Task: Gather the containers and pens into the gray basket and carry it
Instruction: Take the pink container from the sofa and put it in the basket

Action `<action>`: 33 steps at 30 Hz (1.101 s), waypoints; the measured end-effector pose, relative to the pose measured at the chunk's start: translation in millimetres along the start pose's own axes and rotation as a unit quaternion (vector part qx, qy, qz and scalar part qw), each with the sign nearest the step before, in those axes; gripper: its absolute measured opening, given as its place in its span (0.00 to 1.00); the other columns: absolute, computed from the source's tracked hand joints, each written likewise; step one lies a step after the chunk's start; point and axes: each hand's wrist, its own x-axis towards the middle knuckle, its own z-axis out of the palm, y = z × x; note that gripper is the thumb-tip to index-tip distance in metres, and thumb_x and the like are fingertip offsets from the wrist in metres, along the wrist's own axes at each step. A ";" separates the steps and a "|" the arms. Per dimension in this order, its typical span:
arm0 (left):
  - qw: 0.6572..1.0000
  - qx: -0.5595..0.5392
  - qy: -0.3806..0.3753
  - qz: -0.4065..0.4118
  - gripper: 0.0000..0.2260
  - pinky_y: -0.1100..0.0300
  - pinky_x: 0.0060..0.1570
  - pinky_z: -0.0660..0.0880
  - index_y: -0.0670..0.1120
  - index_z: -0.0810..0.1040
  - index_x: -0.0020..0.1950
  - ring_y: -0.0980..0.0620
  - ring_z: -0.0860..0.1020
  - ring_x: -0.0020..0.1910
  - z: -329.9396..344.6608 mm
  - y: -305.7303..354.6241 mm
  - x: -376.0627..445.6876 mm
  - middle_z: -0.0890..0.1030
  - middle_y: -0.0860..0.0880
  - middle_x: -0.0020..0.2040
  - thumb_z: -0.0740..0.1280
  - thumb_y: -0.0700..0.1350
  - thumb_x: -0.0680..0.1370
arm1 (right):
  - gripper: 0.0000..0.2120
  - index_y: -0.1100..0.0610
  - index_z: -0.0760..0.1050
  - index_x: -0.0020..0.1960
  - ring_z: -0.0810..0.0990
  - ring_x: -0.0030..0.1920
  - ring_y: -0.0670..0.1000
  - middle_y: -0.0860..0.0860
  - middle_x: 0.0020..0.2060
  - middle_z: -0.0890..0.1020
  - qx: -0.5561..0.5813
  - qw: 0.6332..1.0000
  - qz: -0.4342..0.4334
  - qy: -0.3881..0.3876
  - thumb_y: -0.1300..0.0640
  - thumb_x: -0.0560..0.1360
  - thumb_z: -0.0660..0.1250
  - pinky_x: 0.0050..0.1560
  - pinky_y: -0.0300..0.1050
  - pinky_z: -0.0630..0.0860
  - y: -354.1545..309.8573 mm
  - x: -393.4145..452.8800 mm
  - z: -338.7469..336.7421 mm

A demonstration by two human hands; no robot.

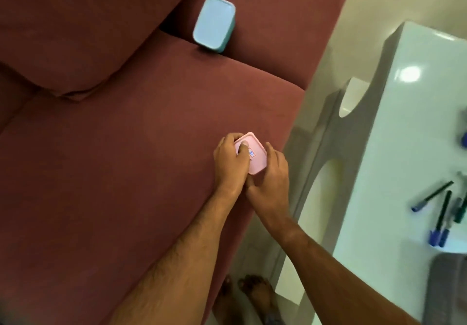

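Observation:
A small pink container (pixel 255 153) with a sticker on its lid sits near the front right corner of the maroon sofa seat. My left hand (pixel 230 164) grips its left side, thumb on the lid. My right hand (pixel 271 180) wraps its right and near side. A light blue container (pixel 214 23) leans upright against the sofa arm, farther back. Several pens (pixel 441 212) with blue caps lie on the white table at the right. A gray basket (pixel 447 289) shows partly at the lower right edge.
The maroon sofa (pixel 126 160) has a loose cushion (pixel 75 33) at the back left. A glossy white table (pixel 414 122) stands to the right across a narrow strip of floor. My bare feet (pixel 247 297) are on the floor by the sofa.

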 end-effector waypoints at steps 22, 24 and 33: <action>0.961 0.019 -0.254 0.105 0.11 0.58 0.57 0.79 0.46 0.80 0.62 0.51 0.80 0.56 186.0 92.1 -174.9 0.82 0.49 0.59 0.64 0.41 0.81 | 0.35 0.62 0.69 0.73 0.76 0.65 0.56 0.56 0.64 0.76 -0.014 0.958 0.156 0.238 0.64 0.68 0.78 0.65 0.54 0.77 136.0 -91.2 -194.6; 0.953 0.018 -0.281 0.109 0.11 0.52 0.60 0.79 0.46 0.80 0.62 0.50 0.80 0.57 201.5 98.9 -197.0 0.82 0.49 0.58 0.64 0.40 0.81 | 0.35 0.62 0.70 0.73 0.77 0.65 0.56 0.55 0.64 0.76 -0.015 0.950 0.172 0.261 0.65 0.69 0.77 0.64 0.54 0.77 149.9 -104.9 -212.0; 0.909 0.059 -0.362 0.198 0.11 0.60 0.55 0.80 0.47 0.81 0.61 0.52 0.79 0.57 250.0 106.3 -293.8 0.82 0.49 0.57 0.63 0.41 0.81 | 0.35 0.62 0.71 0.71 0.73 0.62 0.48 0.57 0.65 0.73 -0.025 0.912 0.228 0.341 0.63 0.67 0.81 0.60 0.21 0.65 200.0 -178.4 -270.5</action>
